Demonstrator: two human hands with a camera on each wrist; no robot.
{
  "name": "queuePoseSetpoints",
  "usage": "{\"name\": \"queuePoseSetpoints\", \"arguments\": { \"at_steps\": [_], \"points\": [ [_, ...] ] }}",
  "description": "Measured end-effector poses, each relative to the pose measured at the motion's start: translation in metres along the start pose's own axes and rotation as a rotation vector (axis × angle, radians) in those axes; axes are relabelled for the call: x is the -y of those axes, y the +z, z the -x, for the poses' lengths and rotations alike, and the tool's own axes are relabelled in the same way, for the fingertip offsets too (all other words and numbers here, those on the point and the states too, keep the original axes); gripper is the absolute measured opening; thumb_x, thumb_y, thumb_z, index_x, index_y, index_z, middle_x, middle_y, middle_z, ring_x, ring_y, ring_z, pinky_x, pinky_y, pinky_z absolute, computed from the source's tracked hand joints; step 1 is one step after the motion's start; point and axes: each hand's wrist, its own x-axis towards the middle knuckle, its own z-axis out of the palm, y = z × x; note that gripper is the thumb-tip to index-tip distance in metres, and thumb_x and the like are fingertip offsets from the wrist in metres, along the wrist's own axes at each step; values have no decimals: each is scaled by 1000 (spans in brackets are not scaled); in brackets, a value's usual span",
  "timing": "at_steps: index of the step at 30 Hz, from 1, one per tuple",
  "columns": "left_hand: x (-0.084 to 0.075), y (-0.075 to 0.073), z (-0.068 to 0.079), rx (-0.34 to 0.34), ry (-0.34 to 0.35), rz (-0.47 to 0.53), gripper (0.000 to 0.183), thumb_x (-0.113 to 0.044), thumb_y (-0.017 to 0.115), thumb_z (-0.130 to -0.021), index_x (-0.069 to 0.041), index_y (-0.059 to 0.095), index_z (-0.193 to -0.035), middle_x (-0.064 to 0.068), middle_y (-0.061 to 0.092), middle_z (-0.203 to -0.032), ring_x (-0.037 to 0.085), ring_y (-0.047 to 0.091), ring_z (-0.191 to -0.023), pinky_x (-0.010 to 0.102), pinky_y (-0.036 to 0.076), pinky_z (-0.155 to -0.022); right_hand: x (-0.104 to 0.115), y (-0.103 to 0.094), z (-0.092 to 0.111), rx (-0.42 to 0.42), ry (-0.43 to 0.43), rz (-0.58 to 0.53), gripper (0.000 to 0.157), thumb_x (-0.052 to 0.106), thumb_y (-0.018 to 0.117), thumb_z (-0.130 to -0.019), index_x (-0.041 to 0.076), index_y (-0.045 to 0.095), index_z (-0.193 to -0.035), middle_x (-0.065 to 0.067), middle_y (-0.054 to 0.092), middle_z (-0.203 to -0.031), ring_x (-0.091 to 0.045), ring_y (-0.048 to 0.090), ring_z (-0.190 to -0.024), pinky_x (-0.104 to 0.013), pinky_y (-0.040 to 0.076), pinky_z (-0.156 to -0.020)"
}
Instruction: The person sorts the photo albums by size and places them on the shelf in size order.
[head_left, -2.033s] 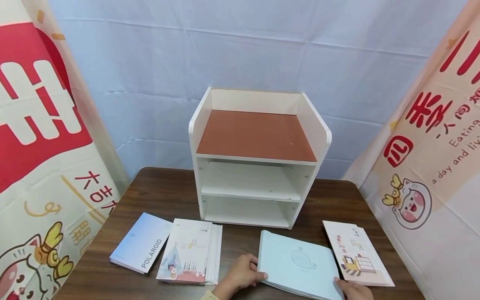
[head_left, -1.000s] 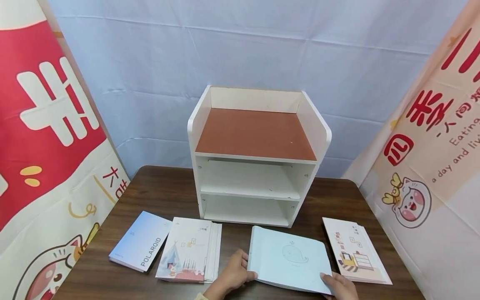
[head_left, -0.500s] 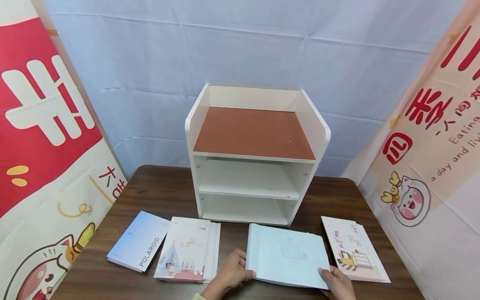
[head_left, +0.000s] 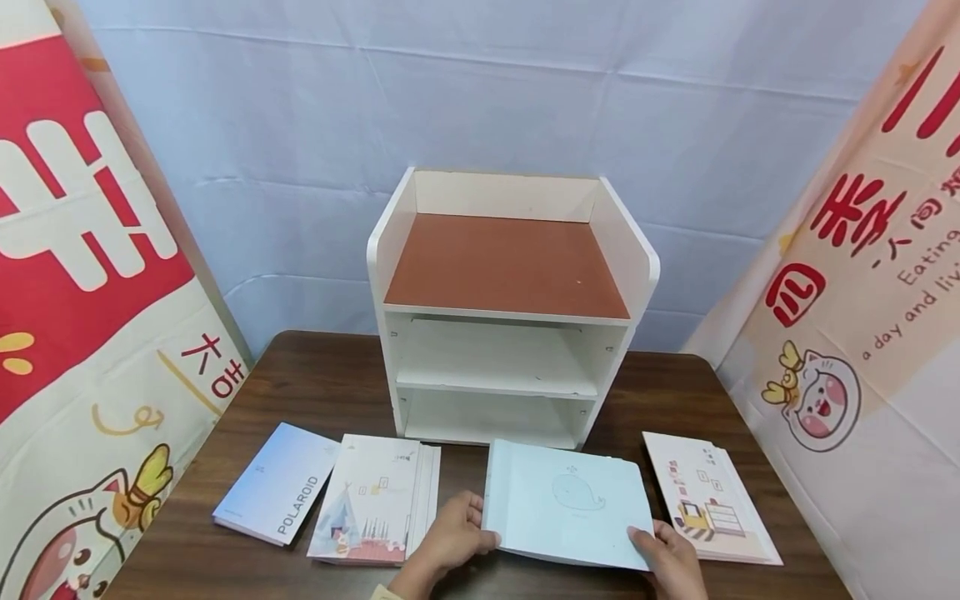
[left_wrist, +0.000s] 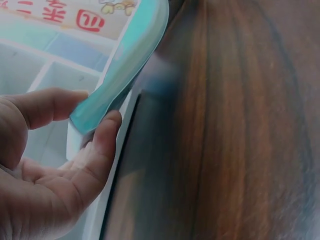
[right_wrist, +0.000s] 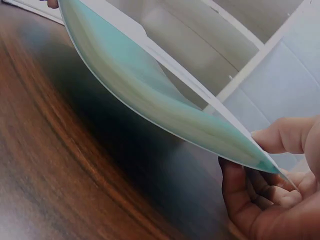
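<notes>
Between both hands is a pale blue booklet [head_left: 577,533] with a whale drawn on its cover. My left hand [head_left: 452,533] pinches its left edge, thumb on top and fingers underneath. On the opposite side, my right hand [head_left: 667,560] grips the near right corner the same way. The right wrist view shows the booklet [right_wrist: 150,110] raised off the wooden table, its underside sagging between the hands. In the left wrist view its end [left_wrist: 95,107] sits between thumb and fingertips.
A white shelf unit [head_left: 498,392] with a brown top stands behind the booklet. On the left lie a blue POLAROID album [head_left: 277,483] and a stack of tent-picture booklets [head_left: 367,500]. Another illustrated booklet stack [head_left: 708,496] lies right. Printed cloths flank the table [head_left: 322,375].
Both hands have moved the pale blue booklet left and a little away from the person, toward the shelf unit. The other booklets stay where they were.
</notes>
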Motion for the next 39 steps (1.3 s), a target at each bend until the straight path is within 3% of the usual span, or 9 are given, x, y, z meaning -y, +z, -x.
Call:
{"name": "queuePoseSetpoints", "arguments": {
  "at_steps": [7,14,24,30,39],
  "points": [
    [-3,-8,7,-9,-14,10,40,5,70,-71,9,49,-104,11,54,-76,20,56,-59,34,51,-54,1,5,1,7,3,-6,48,10,67,-82,-16,43,-114,-6,63,-78,-19,62,-70,-31,51,-61],
    [-9,-16,12,2,8,59,41,5,69,-71,11,47,-105,12,56,-77,19,59,-62,32,52,-56,4,11,1,0,-83,-7,45,10,68,-81,-16,46,-111,-9,63,-79,-18,62,-69,-29,51,-59],
    [-18,-25,18,-8,20,79,41,5,69,-70,11,49,-105,10,56,-76,16,57,-62,30,52,-56,18,20,13,13,-90,-21,43,4,64,-82,-17,43,-114,-9,64,-80,-18,64,-69,-28,51,-60],
    [-29,-29,24,-20,34,60,41,4,69,-71,11,48,-105,8,56,-74,16,56,-62,28,50,-55,18,17,12,46,-152,-52,42,7,68,-81,-16,46,-110,-11,65,-81,-21,65,-69,-30,53,-60],
    [-47,-38,35,-10,49,56,43,2,70,-72,11,48,-108,8,57,-77,17,55,-64,26,49,-55,45,26,34,45,-103,-57,52,1,62,-85,-17,37,-126,-11,65,-90,-18,64,-75,-28,52,-65]
  ]
}}
